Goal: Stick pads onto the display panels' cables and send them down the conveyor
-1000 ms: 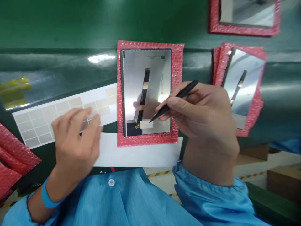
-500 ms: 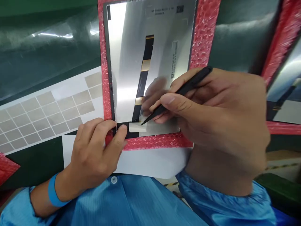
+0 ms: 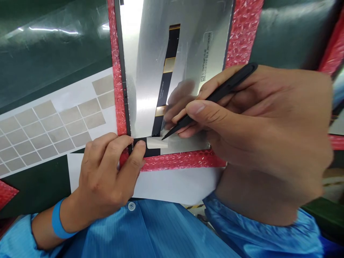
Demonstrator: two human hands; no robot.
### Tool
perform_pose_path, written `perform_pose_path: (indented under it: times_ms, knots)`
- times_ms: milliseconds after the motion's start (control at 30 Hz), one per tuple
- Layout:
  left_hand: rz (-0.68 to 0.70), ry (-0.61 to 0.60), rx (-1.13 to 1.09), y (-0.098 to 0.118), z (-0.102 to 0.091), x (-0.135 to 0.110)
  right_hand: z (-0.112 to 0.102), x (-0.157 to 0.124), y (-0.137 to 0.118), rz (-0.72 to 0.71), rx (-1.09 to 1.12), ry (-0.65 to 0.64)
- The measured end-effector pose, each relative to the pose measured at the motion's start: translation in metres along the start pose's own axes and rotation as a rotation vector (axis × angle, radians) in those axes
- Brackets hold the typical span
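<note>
A display panel [image 3: 145, 71] lies with its silver metal back up, a black flex cable [image 3: 166, 80] running down it. Along its lower edge, a pale rectangular sticker [image 3: 156, 143] sits partly over a black strip [image 3: 152, 152]. My left hand [image 3: 107, 172] grips the panel's lower left corner, thumb pressed on the black strip and fingers bent at the edge. Black pointed tweezers [image 3: 220, 91] are pinched in my right hand [image 3: 258, 125]. Their tip touches or hovers just over the sticker's upper right part; I cannot tell which.
Red bubble wrap [image 3: 172, 163] lies under the panel, with white paper [image 3: 177, 182] below it. On the left a white sheet bears rows of grey square stickers [image 3: 63, 123]. A dark green mat [image 3: 48, 182] covers the table. More red bubble wrap stands at the right edge.
The view has shifted slightly closer, so the panel's top is now cut off. My hands keep their hold, and the tweezers' tip stays at the sticker.
</note>
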State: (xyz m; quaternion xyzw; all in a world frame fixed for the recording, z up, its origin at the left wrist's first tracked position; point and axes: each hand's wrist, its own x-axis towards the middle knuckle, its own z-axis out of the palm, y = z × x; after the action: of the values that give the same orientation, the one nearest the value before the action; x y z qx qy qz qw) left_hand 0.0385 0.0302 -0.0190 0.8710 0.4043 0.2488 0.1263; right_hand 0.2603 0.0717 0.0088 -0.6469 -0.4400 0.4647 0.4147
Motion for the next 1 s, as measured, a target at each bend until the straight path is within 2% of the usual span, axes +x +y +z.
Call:
perform_pose_path:
  times_ms: [433,700,867,1000]
  knots:
    - [-0.003,-0.011,0.010,0.001,0.000,0.000,0.000,0.001,-0.002,-0.012,-0.019,0.011]
    - [-0.002,-0.085,0.077,0.004,-0.001,0.001,0.003,0.001,-0.002,-0.022,-0.002,0.014]
    - [0.021,-0.072,0.174,0.009,-0.001,0.001,0.001,-0.001,0.007,-0.075,-0.011,0.046]
    - [0.028,-0.062,0.215,0.013,0.000,0.003,-0.001,-0.002,0.008,-0.036,0.043,0.102]
